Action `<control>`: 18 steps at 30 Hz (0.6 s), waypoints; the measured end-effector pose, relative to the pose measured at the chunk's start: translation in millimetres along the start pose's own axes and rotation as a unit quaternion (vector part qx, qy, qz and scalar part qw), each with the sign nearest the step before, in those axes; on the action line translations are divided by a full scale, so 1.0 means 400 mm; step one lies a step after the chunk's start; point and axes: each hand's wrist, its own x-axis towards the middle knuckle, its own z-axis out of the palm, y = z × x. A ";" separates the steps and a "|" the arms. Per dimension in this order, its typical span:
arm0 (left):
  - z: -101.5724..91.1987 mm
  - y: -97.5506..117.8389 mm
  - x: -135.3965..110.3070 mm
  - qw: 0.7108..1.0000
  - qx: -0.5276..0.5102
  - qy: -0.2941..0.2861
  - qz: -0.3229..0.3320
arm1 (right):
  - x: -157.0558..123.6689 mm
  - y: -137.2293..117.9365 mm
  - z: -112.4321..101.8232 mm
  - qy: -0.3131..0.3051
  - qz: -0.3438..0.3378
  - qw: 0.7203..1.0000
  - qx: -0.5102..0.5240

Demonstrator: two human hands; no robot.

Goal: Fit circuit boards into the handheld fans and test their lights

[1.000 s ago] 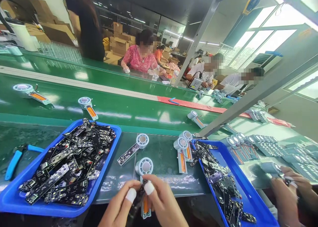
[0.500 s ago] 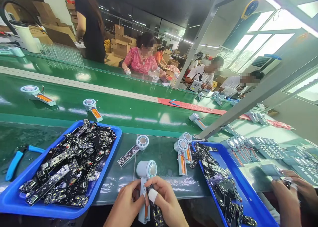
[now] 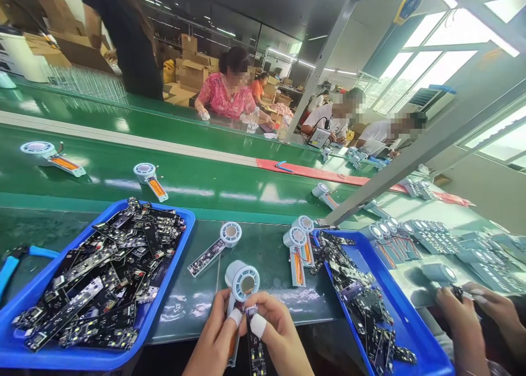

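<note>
Holding pale-blue round-headed plastic housing (image 3: 243, 282) beside narrow black circuit board (image 3: 256, 347), at near edge of dark-green bench (image 3: 181, 302).
Gripping housing in closed left hand (image 3: 217, 329); pinching board with thumb and fingers of right hand (image 3: 276, 324).

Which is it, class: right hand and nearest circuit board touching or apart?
Touching: the head view shows the right hand pinching the circuit board.

bare bench (image 3: 302, 305) right of held fan (image 3: 242, 282)
</note>
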 end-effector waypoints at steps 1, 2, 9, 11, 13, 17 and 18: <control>0.000 0.001 0.001 1.000 -0.007 -0.003 0.007 | 0.000 -0.002 -0.001 -0.006 0.000 1.000 0.005; -0.001 0.001 0.003 1.000 -0.011 -0.004 0.012 | 0.000 -0.004 -0.001 -0.011 -0.001 1.000 0.009; -0.012 0.015 0.000 0.997 0.029 0.060 0.029 | -0.012 -0.003 0.005 0.007 -0.011 0.995 -0.097; -0.013 0.018 0.000 0.997 0.019 0.072 0.026 | -0.016 0.011 0.009 0.030 -0.029 0.988 -0.151; -0.014 0.019 0.005 0.995 0.012 0.094 0.035 | -0.019 0.029 0.014 0.053 -0.053 0.979 -0.191; -0.019 0.019 0.020 0.992 0.021 0.107 0.064 | -0.019 0.061 0.034 0.121 -0.071 0.966 -0.217; -0.021 0.020 0.022 0.992 0.024 0.104 0.067 | -0.019 0.065 0.039 0.140 -0.071 0.963 -0.219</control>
